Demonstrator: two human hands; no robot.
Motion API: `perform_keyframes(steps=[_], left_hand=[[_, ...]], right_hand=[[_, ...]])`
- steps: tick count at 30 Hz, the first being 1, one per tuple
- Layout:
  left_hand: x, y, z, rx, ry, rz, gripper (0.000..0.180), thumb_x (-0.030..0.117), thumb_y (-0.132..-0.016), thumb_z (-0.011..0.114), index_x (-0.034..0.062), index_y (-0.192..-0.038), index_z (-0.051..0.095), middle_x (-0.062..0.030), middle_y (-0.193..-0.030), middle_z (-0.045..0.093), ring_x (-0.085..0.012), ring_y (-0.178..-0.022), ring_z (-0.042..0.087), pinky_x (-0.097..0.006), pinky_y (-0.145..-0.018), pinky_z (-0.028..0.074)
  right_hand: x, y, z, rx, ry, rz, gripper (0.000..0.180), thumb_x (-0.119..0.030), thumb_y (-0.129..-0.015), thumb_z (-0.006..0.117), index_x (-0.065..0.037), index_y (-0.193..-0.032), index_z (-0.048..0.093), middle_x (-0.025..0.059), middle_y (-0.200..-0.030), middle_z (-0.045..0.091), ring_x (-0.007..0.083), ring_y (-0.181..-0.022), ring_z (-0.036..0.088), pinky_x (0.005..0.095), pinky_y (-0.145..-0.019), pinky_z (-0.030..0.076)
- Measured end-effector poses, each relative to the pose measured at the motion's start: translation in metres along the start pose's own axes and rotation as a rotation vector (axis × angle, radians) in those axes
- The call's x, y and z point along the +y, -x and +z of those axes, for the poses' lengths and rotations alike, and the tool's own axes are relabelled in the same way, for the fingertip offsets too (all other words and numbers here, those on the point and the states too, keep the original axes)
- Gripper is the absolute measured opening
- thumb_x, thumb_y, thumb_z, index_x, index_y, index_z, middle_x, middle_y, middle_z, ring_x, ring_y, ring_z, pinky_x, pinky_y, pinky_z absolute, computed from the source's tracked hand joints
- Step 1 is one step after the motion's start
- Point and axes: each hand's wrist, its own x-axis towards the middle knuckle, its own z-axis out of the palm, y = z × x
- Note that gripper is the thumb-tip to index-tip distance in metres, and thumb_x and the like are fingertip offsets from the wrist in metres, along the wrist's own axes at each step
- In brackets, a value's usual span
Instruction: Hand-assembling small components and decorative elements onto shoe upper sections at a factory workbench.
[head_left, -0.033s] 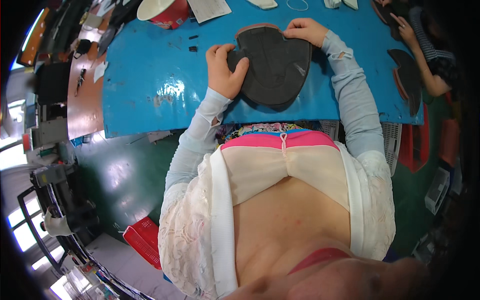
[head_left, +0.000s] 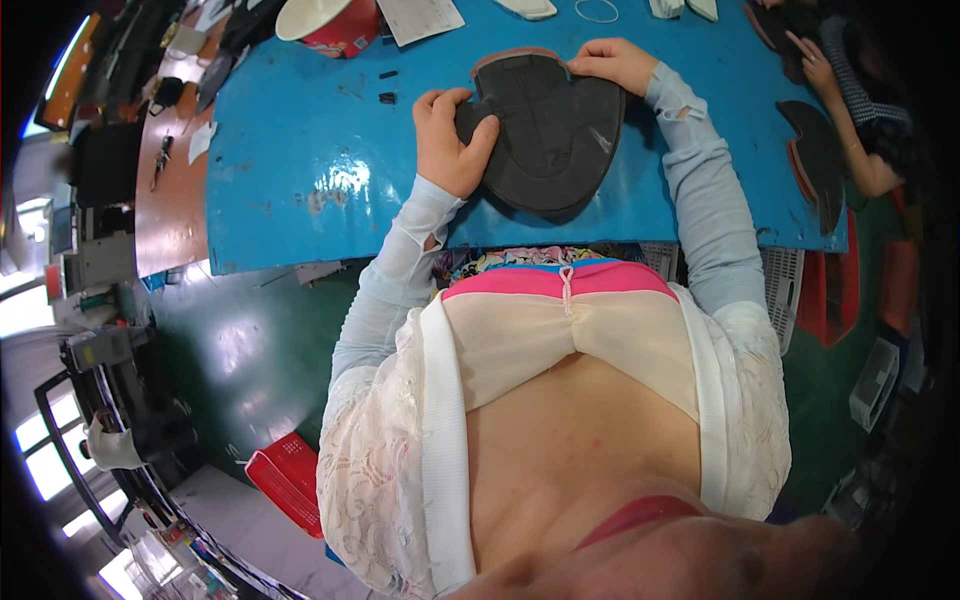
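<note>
In front of me on the blue tabletop point(head_left: 270, 200) lies a dark grey, flat piece point(head_left: 548, 140), broad and rounded at its near end, with a reddish-brown layer along its far edge. It looks like a bag panel, though I cannot tell for certain. My left hand point(head_left: 452, 145) grips its left lobe, thumb on top and the fingertips partly hidden. At the far right corner, my right hand point(head_left: 615, 65) pinches the edge between thumb and fingers. A similar dark piece point(head_left: 815, 165) with a reddish-brown edge rests at the table's right end.
A red and white tub point(head_left: 330, 28) and a paper sheet point(head_left: 420, 18) stand at the far left. Two small black bits point(head_left: 387, 98) lie nearer. A co-worker's hand point(head_left: 815, 65) is at the far right by another dark piece. Red basket point(head_left: 285, 485) on the floor, lower left.
</note>
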Motion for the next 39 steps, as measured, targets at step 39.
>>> perform_keyframes(steps=[39], left_hand=[[0.048, -0.058, -0.044, -0.414, 1.143, -0.248, 0.028, 0.011, -0.090, 0.063, 0.0003, -0.116, 0.060, -0.0063, -0.095, 0.066, -0.0141, -0.085, 0.064, -0.025, -0.075, 0.051]], right_hand=[[-0.073, 0.060, 0.035, 0.761, -0.047, -0.904, 0.018, -0.010, -0.083, 0.069, -0.007, -0.101, 0.067, 0.0037, -0.096, 0.066, 0.0140, -0.082, 0.062, 0.0263, -0.070, 0.049]])
